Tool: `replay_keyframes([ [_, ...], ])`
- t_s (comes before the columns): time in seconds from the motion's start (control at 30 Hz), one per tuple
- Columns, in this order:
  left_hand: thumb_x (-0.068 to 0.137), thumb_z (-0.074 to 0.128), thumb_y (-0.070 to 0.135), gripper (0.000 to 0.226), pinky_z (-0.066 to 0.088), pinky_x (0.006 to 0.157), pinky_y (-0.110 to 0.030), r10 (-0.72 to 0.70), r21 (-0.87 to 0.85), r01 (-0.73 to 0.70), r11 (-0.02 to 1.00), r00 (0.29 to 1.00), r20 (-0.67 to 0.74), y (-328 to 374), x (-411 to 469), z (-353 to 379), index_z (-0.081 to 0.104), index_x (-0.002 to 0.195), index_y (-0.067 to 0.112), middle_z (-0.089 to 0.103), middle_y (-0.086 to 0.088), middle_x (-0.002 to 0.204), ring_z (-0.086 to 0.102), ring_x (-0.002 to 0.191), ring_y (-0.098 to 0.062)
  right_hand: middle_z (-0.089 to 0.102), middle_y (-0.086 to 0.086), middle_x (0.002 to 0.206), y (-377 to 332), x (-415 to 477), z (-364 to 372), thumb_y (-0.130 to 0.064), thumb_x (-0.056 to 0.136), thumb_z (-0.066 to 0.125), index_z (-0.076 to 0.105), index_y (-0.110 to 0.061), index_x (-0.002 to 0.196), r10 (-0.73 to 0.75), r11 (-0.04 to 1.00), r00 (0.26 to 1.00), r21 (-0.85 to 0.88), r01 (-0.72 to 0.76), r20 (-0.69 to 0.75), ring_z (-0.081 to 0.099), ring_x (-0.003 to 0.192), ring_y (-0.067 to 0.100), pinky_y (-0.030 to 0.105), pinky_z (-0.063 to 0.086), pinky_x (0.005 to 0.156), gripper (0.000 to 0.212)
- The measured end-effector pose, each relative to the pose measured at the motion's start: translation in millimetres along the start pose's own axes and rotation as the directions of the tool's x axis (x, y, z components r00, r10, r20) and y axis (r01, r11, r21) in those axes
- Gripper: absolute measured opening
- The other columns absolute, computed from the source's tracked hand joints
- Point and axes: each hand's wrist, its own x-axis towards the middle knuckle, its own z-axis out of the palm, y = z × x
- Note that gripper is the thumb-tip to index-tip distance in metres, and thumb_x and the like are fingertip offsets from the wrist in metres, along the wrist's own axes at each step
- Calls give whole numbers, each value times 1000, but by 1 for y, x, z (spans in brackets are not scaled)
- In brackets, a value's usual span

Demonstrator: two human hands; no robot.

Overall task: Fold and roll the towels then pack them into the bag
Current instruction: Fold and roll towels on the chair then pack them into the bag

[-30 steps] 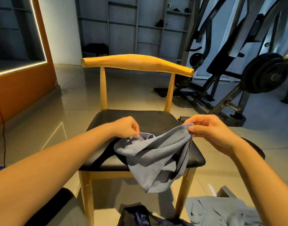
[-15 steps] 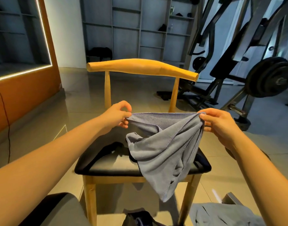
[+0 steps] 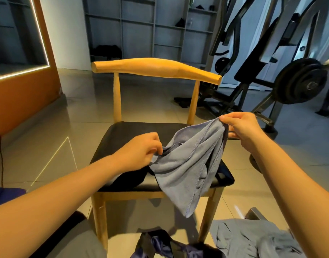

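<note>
The left hand (image 3: 139, 151) and right hand (image 3: 241, 128) each pinch the twisted grey towel (image 3: 186, 164); the person should find adjacent corners (untwisting first), then spread it flat on the chair seat (image 3: 130, 133).

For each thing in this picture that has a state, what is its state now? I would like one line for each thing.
Grey towel: unfolded, bunched, hanging between both hands over the seat.
Left hand: pinches the towel's lower edge.
Right hand: pinches a raised corner.
Wooden chair: upright.
Towel pile: on the floor, crumpled, not folded.
Dark blue bag: on the floor, cropped; open or shut unclear.
</note>
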Motion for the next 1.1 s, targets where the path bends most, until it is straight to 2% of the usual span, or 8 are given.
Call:
replay_keyframes([
  [0.13,92,61,20,8,49,67,-40,50,52,-46,998,995,-89,12,-12,33,69,93,19,54,4,95,50,82,-16,75,18,99,-2,-1,7,-17,96,69,73,-5,102,64,996,998,59,-62,-18,72,76,25,39,62,69,14],
  [0.3,81,69,65,48,34,70,-31,-27,82,56,995,945,-325,35,4,65,58,78,18,48,4,82,43,76,-16,74,20,100,-9,-5,15,-16,95,70,73,-2,104,85,991,996,103,-85,8,71,76,24,45,62,79,17],
  [0.47,82,66,39,22,43,69,-42,-20,126,61,990,953,-301,33,12,75,60,77,18,51,2,82,46,77,-21,75,14,96,-12,-3,7,-17,95,69,74,-5,103,78,993,997,94,-76,-15,73,77,21,28,59,63,15],
  [0.6,92,67,24,11,45,73,-29,-215,-193,168,967,942,-259,17,5,51,73,84,19,62,6,86,56,81,-13,74,17,100,-2,1,-2,-14,94,69,74,-5,101,89,992,995,90,-85,-47,72,87,29,34,60,67,13],
  [0.7,96,62,9,18,43,68,-20,-489,-635,313,707,864,-119,2,10,11,70,80,14,66,4,78,57,72,-7,71,16,99,15,4,-3,-12,94,68,74,-6,97,106,991,993,91,-102,-42,67,84,27,34,55,67,9],
  [0.8,95,58,2,27,40,64,-22,-552,-754,390,528,833,44,-10,17,-13,68,70,9,61,-3,70,52,68,-10,67,15,91,35,1,8,-11,96,65,73,-5,96,130,989,991,72,-131,16,59,81,27,36,49,68,10],
  [0.93,85,76,11,13,45,60,-16,-582,-566,536,626,805,119,-20,11,2,80,73,15,71,6,62,56,58,2,66,18,89,61,-4,19,-11,96,64,72,-1,99,174,983,985,60,-174,8,56,83,31,42,46,74,14],
  [1.1,78,82,17,16,42,59,-24,-540,-304,490,817,835,-106,-19,7,38,69,72,23,63,11,71,54,60,-6,70,25,99,85,-3,20,-13,94,65,75,-1,99,179,983,984,53,-179,-2,58,86,31,43,45,75,16],
])
